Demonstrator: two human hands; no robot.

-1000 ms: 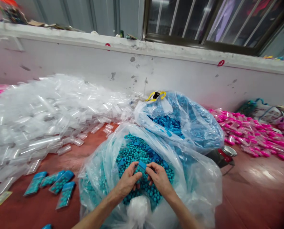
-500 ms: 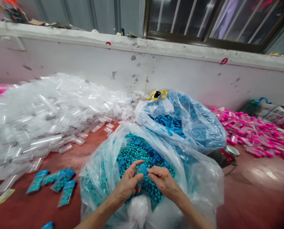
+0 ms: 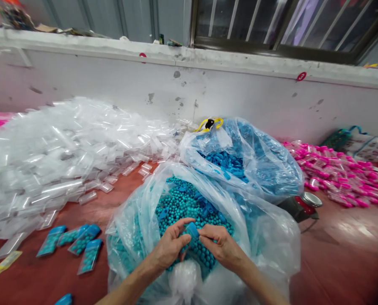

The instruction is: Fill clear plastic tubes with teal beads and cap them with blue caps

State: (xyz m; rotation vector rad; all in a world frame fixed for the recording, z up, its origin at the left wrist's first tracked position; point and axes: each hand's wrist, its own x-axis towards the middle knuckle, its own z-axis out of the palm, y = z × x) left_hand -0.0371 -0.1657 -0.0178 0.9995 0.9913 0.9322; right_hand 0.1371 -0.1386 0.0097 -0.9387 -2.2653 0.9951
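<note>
Above the open plastic bag [image 3: 134, 212] of teal beads [image 3: 177, 201], my left hand [image 3: 171, 245] holds a small flat clear tube with a blue cap [image 3: 192, 229]. Its fingers wrap the tube's body and hide most of it. My right hand [image 3: 222, 245] pinches at the right edge of the cap with thumb and forefinger. Several loose blue caps [image 3: 206, 207] lie among the beads below. A knotted clump of plastic [image 3: 185, 275] sits at the bag's near side, between my forearms.
Filled blue-capped tubes [image 3: 90, 256] lie on the red tabletop [image 3: 122, 186] at left. Behind them rises a heap of clear tubes [image 3: 64, 148]. Another bag [image 3: 265, 161] holds blue caps. Pink-capped tubes [image 3: 341, 178] and a scale-like metal-topped device [image 3: 311, 200] are at right.
Both hands have shifted slightly, and the blue cap sits a little lower and to the right. The hold on the capped tube looks the same.
</note>
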